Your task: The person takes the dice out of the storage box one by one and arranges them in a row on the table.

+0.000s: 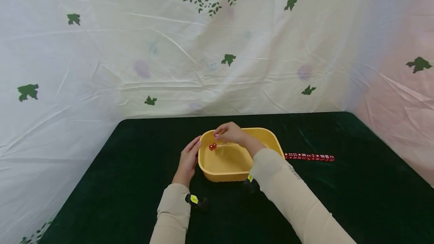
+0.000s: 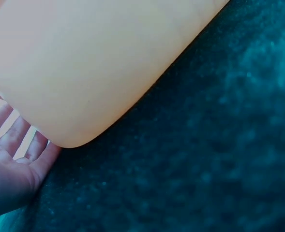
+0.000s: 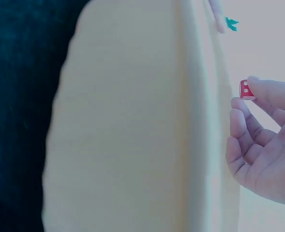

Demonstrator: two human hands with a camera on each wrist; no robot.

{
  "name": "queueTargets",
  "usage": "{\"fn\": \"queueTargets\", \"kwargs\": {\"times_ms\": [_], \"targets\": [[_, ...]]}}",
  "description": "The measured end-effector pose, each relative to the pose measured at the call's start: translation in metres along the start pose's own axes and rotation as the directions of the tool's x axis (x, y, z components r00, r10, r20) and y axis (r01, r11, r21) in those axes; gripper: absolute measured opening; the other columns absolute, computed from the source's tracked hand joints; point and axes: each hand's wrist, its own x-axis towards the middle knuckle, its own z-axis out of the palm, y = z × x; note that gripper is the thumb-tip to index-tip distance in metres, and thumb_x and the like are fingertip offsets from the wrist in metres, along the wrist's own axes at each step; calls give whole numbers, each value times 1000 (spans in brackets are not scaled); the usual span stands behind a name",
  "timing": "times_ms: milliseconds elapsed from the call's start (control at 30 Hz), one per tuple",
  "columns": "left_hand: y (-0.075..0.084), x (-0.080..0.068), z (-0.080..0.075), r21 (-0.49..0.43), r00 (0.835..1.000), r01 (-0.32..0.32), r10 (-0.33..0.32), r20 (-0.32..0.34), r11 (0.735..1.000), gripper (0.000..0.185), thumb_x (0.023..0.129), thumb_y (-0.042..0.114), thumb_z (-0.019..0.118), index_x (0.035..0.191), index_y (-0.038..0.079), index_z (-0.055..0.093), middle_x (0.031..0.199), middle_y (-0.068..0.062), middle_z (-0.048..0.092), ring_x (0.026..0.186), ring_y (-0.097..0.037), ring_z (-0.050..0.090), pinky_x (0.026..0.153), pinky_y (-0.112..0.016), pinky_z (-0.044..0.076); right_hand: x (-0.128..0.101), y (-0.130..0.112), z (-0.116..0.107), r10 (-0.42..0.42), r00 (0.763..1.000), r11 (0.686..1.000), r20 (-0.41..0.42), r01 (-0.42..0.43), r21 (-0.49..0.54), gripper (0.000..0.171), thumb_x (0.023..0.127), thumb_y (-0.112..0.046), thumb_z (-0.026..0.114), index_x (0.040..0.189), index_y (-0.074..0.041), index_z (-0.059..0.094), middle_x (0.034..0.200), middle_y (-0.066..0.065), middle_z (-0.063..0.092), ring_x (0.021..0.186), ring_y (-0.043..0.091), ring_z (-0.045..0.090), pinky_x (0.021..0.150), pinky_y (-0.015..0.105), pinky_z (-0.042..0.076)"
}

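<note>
Only the head view took in the whole scene: the dark green desk (image 1: 118, 199), one yellow tub (image 1: 237, 178) near its middle, and a row of red dice (image 1: 309, 157) lying on the cloth at the tub's 3 o'clock, too small to count. The left wrist view gave just the tub's outer wall and the desk's nap; the right wrist view gave the tub's inside and a close look at the die.

The left hand (image 1: 187, 161) lay against the tub's outer wall at 9 o'clock, fingers straight and flat on it, its grip loose and holding nothing. The right hand (image 1: 230, 133) hung over the tub's far rim at 11 o'clock, its grip narrow, fingertips pinching one red die (image 3: 247, 90) with white pips.

Inside the tub, below that hand, two more red dice (image 1: 212, 147) showed close together.
</note>
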Motion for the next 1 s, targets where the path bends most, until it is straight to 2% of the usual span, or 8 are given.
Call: {"fn": "queueTargets", "kwargs": {"times_ms": [200, 400, 533, 767, 1000], "targets": [[1, -1, -2, 0, 1000, -6, 6, 0, 1000, 40, 82, 39, 54, 117, 21, 52, 123, 1, 44, 108, -17, 42, 88, -36, 37, -6, -1, -22, -26, 1000, 999, 2, 26, -26, 22, 80, -9, 60, 99, 3, 61, 89, 8, 60, 80, 21, 54, 72, 35, 47], [1, -1, -1, 3, 1000, 3, -3, -4, 1000, 39, 83, 39, 53, 118, 21, 52, 124, 1, 43, 109, -17, 42, 87, -36, 37, -13, 1, -43, 0, 1000, 1000, -8, 0, -24, 21, 82, -10, 59, 100, 1, 60, 92, 10, 58, 86, 30, 52, 78, 39, 44], [0, -1, -1, 6, 1000, 11, -11, -9, 1000, 40, 83, 40, 53, 118, 21, 52, 124, 1, 43, 109, -17, 42, 87, -37, 37, -21, 1, -59, 19, 1000, 1000, -18, -20, -20, 22, 83, -11, 57, 102, -1, 59, 97, 11, 57, 90, 32, 50, 79, 40, 43], [0, 0, 0, 6, 1000, 15, -15, -4, 1000, 41, 82, 41, 53, 118, 21, 51, 124, 1, 43, 109, -18, 42, 88, -37, 37, -41, 8, -91, 16, 999, 994, -34, -19, -106, 24, 86, -14, 54, 107, -3, 57, 99, 13, 55, 87, 33, 49, 79, 42, 43], [0, 0, 1, 9, 1000, 21, -21, -9, 1000, 40, 82, 41, 54, 117, 23, 52, 123, 2, 44, 109, -17, 41, 88, -37, 36, -62, 21, -119, 23, 997, 983, -77, -36, -180, 27, 85, -18, 55, 108, -3, 56, 98, 13, 56, 83, 31, 49, 76, 38, 43]]}}
